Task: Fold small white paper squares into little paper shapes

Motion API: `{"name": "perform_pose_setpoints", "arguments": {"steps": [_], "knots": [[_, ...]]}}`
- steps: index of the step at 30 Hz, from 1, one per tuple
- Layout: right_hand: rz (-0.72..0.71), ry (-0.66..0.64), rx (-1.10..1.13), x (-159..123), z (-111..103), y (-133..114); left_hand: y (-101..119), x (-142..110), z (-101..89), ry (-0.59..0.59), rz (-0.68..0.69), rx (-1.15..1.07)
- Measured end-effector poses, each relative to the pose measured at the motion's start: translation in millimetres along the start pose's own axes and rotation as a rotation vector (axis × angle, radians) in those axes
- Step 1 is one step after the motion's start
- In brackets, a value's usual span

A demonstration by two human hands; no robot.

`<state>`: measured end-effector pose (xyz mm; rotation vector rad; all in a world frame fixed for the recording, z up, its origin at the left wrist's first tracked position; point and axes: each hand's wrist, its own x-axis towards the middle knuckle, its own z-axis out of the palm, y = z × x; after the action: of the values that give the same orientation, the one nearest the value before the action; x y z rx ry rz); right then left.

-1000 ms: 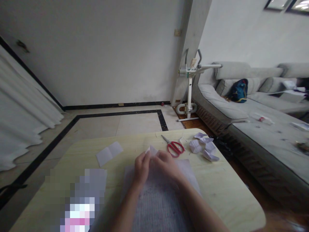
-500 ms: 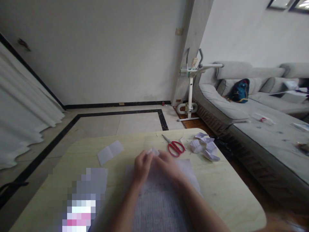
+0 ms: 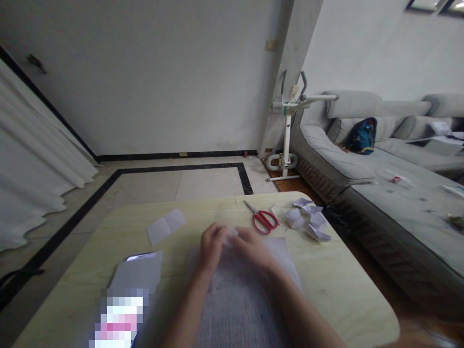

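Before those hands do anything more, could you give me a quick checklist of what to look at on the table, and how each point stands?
1. Left hand has hold of the small paper: ok.
2. Right hand has hold of it too: ok.
3. Creases of that paper line up: cannot tell, fingers and blur hide them.
4. Red-handled scissors lie clear of both hands: ok.
5. Folded pieces sit apart from the hands, at the right: ok.
6. Large printed sheet is uncovered: not ok, the forearms are over it.
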<state>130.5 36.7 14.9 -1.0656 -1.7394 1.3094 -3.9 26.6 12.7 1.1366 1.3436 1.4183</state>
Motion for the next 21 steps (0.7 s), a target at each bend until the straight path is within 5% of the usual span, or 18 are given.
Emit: {"name": "perform_pose_setpoints", "arguments": {"steps": [7, 14, 21], "knots": [[0.097, 0.099, 0.214, 2, -1, 3, -7, 2, 3.9, -0.041, -0.012, -0.017], [0.063, 0.280, 0.072, 5, -3, 3, -10, 1, 2.8, -0.143, -0.021, 0.067], [0.026, 0.268, 0.153, 7, -5, 11, -2, -3, 4.9, -0.198, -0.065, 0.033]]}}
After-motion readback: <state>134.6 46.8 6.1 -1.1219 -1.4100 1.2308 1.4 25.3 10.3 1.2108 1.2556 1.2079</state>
